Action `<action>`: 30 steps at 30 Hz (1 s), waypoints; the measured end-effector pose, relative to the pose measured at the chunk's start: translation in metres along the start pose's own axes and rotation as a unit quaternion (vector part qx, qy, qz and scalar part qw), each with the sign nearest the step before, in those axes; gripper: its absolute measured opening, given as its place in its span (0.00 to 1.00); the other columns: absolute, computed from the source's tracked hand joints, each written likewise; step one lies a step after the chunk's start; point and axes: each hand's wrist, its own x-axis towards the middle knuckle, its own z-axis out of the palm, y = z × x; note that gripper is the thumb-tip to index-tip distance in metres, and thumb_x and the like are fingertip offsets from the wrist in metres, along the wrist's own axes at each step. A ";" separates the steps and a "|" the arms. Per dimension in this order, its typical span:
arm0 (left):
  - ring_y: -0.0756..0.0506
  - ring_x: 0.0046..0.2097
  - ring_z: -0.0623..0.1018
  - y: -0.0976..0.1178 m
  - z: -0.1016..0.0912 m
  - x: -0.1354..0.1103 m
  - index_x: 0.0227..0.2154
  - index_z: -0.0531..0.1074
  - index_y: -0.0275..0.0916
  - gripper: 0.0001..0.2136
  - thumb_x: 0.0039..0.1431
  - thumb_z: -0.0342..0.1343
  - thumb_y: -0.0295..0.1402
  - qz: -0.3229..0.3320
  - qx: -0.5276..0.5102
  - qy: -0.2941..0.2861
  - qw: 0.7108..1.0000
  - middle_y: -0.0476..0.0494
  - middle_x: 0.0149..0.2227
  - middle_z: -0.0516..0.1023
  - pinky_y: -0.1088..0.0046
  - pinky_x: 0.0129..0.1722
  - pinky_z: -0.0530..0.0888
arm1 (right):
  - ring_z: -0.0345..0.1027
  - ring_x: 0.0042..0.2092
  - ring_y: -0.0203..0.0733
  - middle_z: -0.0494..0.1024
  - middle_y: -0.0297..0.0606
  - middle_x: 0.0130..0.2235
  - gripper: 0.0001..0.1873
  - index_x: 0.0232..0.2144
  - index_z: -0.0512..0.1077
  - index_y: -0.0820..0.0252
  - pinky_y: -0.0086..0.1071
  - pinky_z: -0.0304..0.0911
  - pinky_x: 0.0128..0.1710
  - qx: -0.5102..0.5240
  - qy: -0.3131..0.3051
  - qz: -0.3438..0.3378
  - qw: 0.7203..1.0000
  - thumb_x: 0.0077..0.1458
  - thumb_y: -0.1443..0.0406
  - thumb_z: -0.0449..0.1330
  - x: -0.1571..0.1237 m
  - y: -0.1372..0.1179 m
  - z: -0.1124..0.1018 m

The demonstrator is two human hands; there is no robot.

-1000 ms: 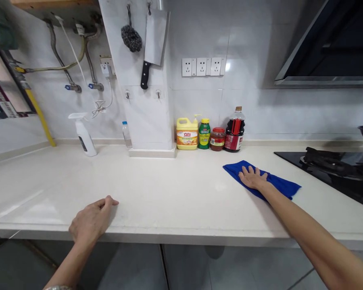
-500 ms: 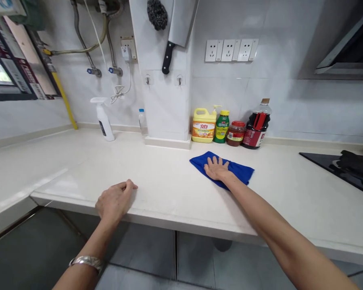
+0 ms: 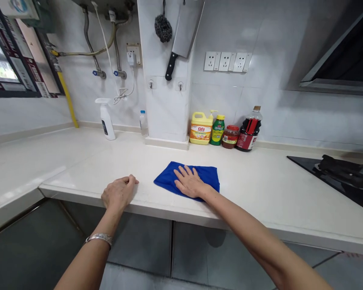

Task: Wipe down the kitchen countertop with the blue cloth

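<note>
A blue cloth (image 3: pixel 166 177) lies spread on the white countertop (image 3: pixel 245 193). On top of it my right hand (image 3: pixel 189 183) is pressed flat, palm down with the fingers apart. It is not gripping the fabric, and part of the cloth is covered by the hand and wrist. My left hand (image 3: pixel 118 193) rests at the counter's front edge, left of the cloth and apart from it. Its fingers are curled into a loose fist, and nothing shows in it.
Along the wall stand a yellow detergent jug (image 3: pixel 201 129), a green bottle (image 3: pixel 218 131), a red-lidded jar (image 3: pixel 230 137) and a dark sauce bottle (image 3: pixel 248 135). A spray bottle (image 3: pixel 107 121) and a clear bottle (image 3: pixel 143 124) are farther left. A cleaver (image 3: pixel 184 36) hangs above; a black stovetop (image 3: pixel 345 181) lies right.
My right hand has slid the blue cloth left and nearer to me across the counter. My left hand stays curled at the edge. The view has shifted slightly.
</note>
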 end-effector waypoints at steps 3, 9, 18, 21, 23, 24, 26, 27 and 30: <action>0.29 0.47 0.76 -0.002 -0.001 -0.001 0.42 0.83 0.53 0.24 0.60 0.40 0.48 0.009 0.006 0.000 1.000 0.33 0.43 0.80 0.56 0.45 0.69 | 0.29 0.75 0.60 0.41 0.50 0.75 0.37 0.73 0.46 0.62 0.61 0.32 0.71 0.009 -0.004 -0.058 0.998 0.70 0.50 0.38 -0.023 -0.001 -0.002; 0.29 0.47 0.76 -0.004 -0.003 0.002 0.44 0.82 0.53 0.26 0.61 0.38 0.49 0.018 0.022 -0.003 1.000 0.33 0.44 0.79 0.56 0.45 0.69 | 0.29 0.75 0.55 0.41 0.42 0.75 0.36 0.73 0.48 0.55 0.58 0.30 0.72 0.041 -0.009 -0.120 0.992 0.70 0.47 0.39 -0.073 0.029 -0.006; 0.29 0.46 0.77 -0.005 -0.002 0.006 0.46 0.82 0.51 0.27 0.64 0.37 0.50 0.022 0.035 0.002 0.999 0.31 0.44 0.80 0.54 0.45 0.72 | 0.30 0.75 0.50 0.41 0.35 0.75 0.34 0.73 0.46 0.46 0.55 0.29 0.73 0.036 0.013 -0.067 0.997 0.71 0.45 0.39 -0.161 0.119 -0.001; 0.29 0.45 0.77 -0.002 -0.002 0.006 0.47 0.82 0.50 0.27 0.64 0.38 0.49 0.019 0.045 0.002 0.999 0.31 0.45 0.80 0.53 0.44 0.73 | 0.32 0.75 0.49 0.43 0.33 0.75 0.33 0.73 0.46 0.43 0.55 0.31 0.73 0.030 0.020 -0.039 0.999 0.71 0.46 0.40 -0.191 0.153 0.000; 0.30 0.45 0.77 -0.001 -0.002 0.004 0.48 0.82 0.51 0.26 0.64 0.39 0.49 0.019 0.048 -0.003 0.999 0.32 0.45 0.80 0.54 0.45 0.73 | 0.33 0.75 0.49 0.43 0.33 0.75 0.33 0.73 0.46 0.43 0.55 0.33 0.73 0.023 0.024 -0.008 0.999 0.71 0.46 0.39 -0.209 0.171 0.000; 0.31 0.46 0.77 0.000 -0.002 0.004 0.48 0.81 0.51 0.26 0.64 0.39 0.49 0.018 0.050 -0.005 0.999 0.33 0.45 0.80 0.54 0.45 0.73 | 0.33 0.75 0.49 0.43 0.34 0.75 0.33 0.73 0.46 0.44 0.56 0.34 0.73 0.016 0.024 0.007 1.000 0.71 0.46 0.39 -0.217 0.177 0.000; 0.32 0.46 0.77 0.000 -0.003 0.003 0.49 0.81 0.52 0.25 0.64 0.39 0.49 0.014 0.055 -0.004 0.998 0.36 0.44 0.80 0.56 0.45 0.73 | 0.33 0.75 0.49 0.43 0.34 0.75 0.33 0.73 0.45 0.44 0.56 0.37 0.73 -0.005 0.031 0.026 0.999 0.71 0.47 0.39 -0.231 0.182 0.002; 0.32 0.46 0.77 0.001 -0.003 0.003 0.49 0.81 0.53 0.25 0.64 0.39 0.49 0.011 0.057 -0.002 0.998 0.36 0.44 0.79 0.56 0.45 0.73 | 0.33 0.75 0.49 0.43 0.35 0.75 0.32 0.73 0.44 0.44 0.56 0.39 0.73 -0.020 0.037 0.030 0.999 0.71 0.48 0.39 -0.236 0.182 0.003; 0.32 0.46 0.76 0.001 -0.001 0.004 0.48 0.81 0.54 0.25 0.64 0.39 0.50 0.002 0.058 -0.002 0.998 0.37 0.44 0.79 0.56 0.46 0.72 | 0.34 0.75 0.49 0.42 0.36 0.75 0.31 0.73 0.42 0.45 0.56 0.43 0.72 -0.074 0.058 0.023 0.995 0.72 0.52 0.39 -0.247 0.170 0.008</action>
